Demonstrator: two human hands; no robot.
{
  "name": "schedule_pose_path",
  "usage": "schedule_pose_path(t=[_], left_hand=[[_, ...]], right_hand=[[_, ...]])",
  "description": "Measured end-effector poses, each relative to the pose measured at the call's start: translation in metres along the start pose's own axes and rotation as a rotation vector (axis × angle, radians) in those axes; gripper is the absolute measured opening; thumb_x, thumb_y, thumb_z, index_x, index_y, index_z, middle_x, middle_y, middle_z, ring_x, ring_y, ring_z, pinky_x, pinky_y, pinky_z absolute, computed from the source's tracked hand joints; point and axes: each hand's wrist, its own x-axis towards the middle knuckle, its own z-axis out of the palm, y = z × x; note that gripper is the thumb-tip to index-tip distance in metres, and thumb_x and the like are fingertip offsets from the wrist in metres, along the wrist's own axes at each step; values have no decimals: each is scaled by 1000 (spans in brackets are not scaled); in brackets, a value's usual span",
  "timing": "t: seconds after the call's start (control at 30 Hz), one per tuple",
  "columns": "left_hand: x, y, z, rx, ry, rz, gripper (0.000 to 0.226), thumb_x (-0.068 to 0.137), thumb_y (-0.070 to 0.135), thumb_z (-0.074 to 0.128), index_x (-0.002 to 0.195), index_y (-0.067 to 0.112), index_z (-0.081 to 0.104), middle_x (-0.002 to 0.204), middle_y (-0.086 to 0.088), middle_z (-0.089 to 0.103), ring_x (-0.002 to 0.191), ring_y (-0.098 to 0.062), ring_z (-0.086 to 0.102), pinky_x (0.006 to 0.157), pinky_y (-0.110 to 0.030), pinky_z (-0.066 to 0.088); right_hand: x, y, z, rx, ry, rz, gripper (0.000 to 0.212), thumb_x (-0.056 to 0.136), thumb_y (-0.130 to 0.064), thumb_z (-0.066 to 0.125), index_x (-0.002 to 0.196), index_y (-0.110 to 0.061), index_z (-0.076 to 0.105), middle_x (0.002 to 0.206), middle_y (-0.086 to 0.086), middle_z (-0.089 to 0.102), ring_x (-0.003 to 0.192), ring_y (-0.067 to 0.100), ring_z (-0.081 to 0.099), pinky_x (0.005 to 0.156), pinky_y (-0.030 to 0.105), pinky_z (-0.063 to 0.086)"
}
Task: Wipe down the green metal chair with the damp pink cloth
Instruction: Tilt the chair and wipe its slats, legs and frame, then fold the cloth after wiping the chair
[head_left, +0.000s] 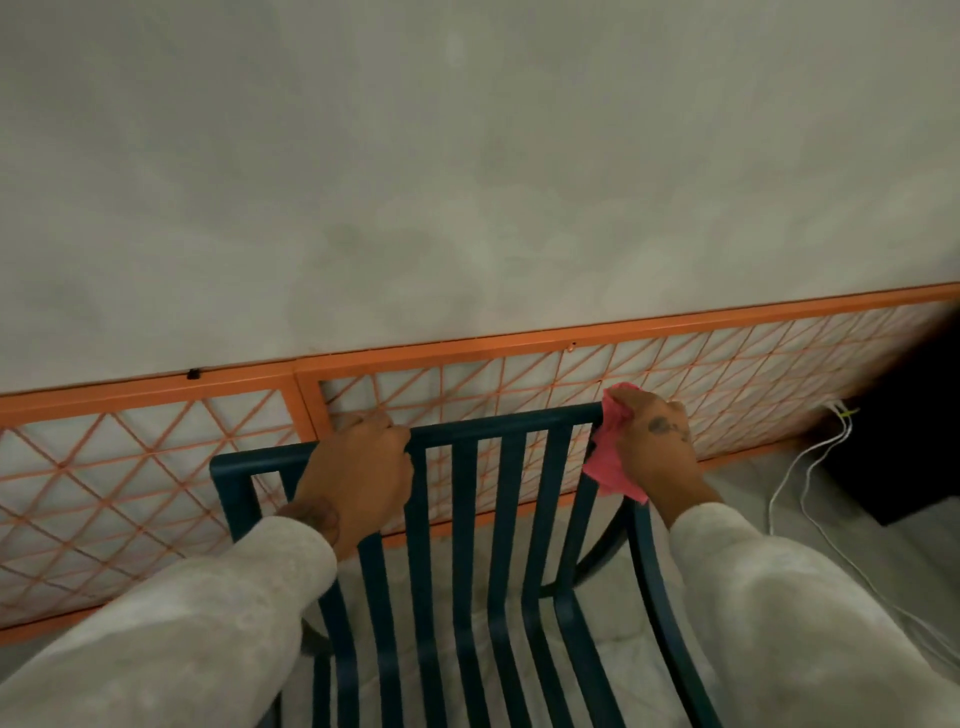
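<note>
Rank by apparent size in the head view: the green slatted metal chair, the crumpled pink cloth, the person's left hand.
1. green slatted metal chair
2. left hand, gripping its top rail
3. crumpled pink cloth; the right hand covers part of it, so its full size is unsure

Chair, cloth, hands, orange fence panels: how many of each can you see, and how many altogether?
Green chair: 1
Pink cloth: 1
Hands: 2, left hand and right hand
Orange panels: 2
Total: 6
</note>
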Motion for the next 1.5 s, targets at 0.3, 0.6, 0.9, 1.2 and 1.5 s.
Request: schedule_pose_path(t=[0.3,0.6,0.9,1.2,1.5], left_hand=[[6,-3,-10,-43,-72,30,17,83,12,51,86,13,68,88,0,60,74,-16,55,61,-27,42],[-16,-12,-31,-469,-150,-129,30,93,12,55,119,23,65,103,5,66,80,-5,57,69,-14,42],[-77,8,-88,-1116,-55,-340,20,89,15,66,102,28,74,99,6,76,95,-9,70,89,-29,55],[-182,23,-146,-1095,13,-378,17,85,39,67,97,29,74,91,11,74,84,0,68,80,-22,49],[-308,8,-201,-963,179,-255,13,80,22,77,92,18,75,83,1,75,77,-17,71,74,-36,60]], right_hand=[[-22,-50,46,-42,-20,-72,38,83,-26,69,117,-18,55,109,4,59,97,21,57,92,39,51],[-63,-128,69,528,-132,-216,31,89,-12,56,107,-34,68,114,-8,63,105,6,52,97,21,42],[-122,-144,7,942,-238,-323,46,84,1,59,106,-38,67,113,-22,64,108,-6,56,90,18,49],[-224,-167,-22,1079,-333,-283,47,78,-8,74,108,-41,57,117,-13,63,107,6,61,87,33,55],[-354,-215,-55,1078,-326,-368,48,77,-8,78,114,-30,58,111,-16,66,105,2,63,84,21,53]])
